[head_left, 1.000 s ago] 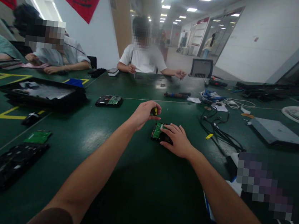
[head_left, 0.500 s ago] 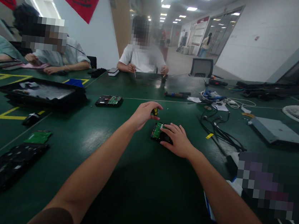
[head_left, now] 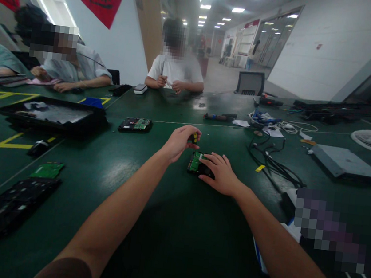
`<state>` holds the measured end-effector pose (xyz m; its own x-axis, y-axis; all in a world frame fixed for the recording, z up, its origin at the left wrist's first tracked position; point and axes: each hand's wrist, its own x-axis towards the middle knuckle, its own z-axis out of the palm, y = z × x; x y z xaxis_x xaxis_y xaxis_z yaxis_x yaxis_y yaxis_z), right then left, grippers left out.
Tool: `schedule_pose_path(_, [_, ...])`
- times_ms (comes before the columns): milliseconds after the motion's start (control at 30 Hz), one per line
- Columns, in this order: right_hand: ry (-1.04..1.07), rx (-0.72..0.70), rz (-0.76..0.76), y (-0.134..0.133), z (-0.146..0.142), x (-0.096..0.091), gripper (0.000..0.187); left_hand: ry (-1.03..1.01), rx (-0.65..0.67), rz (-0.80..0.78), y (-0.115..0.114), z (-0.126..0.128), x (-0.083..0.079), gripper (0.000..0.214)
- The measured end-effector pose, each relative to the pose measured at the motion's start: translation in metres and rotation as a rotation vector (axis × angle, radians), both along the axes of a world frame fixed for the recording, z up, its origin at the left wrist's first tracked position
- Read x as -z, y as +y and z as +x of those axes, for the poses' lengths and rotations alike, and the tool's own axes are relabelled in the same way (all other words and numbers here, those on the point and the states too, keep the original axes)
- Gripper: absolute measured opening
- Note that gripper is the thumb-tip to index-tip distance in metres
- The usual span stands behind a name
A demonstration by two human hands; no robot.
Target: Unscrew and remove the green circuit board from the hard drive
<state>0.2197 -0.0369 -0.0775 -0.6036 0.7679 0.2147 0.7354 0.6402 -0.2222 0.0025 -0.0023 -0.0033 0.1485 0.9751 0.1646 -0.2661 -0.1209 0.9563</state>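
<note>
A yellow and black screwdriver (head_left: pixel 194 138) is in my left hand (head_left: pixel 181 143), its handle between the curled fingers. That hand is just above the left back corner of a hard drive (head_left: pixel 194 163), whose green circuit board faces up. Whether the screwdriver's tip touches the drive is hidden. My right hand (head_left: pixel 221 174) lies across the drive's right side, thumb at the near edge and fingers over the top, holding it against the green table (head_left: pixel 160 243).
Another drive (head_left: pixel 135 125) lies left of my hands. A black tray (head_left: pixel 54 117) and black parts with a green board (head_left: pixel 48 170) are further left. Dark cables (head_left: pixel 266 159) and a grey metal box (head_left: pixel 346 162) are on the right. Co-workers sit across the table.
My left hand has turned slightly around the screwdriver, and more of its yellow handle shows. My right hand and the hard drive stay put. The person opposite has brought their hands together.
</note>
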Motion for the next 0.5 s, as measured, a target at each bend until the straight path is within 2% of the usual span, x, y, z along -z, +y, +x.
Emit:
schedule_pose_path(100, [-0.001, -0.001, 0.002, -0.0002, 0.0004, -0.0005, 0.06, 0.089, -0.033, 0.043, -0.0027, -0.0009, -0.0034, 0.025])
schedule_pose_path(167, [-0.003, 0.002, 0.004, -0.0002, 0.0006, -0.0006, 0.059, 0.105, -0.01, 0.033, -0.0046, -0.0008, -0.0052, 0.026])
schedule_pose_path(333, [-0.008, 0.004, 0.007, 0.0005, 0.0005, 0.001, 0.06, -0.027, 0.095, -0.092, -0.0024, 0.0013, -0.0021, 0.021])
schedule_pose_path(400, [-0.001, 0.005, 0.006, 0.0007, 0.0006, 0.0018, 0.06, -0.058, 0.08, -0.115, 0.0001, 0.0014, -0.0001, 0.018])
schedule_pose_path(500, [0.009, 0.006, 0.005, 0.0005, 0.001, 0.0023, 0.06, -0.02, 0.033, -0.065, 0.0018, -0.0001, 0.0, 0.017])
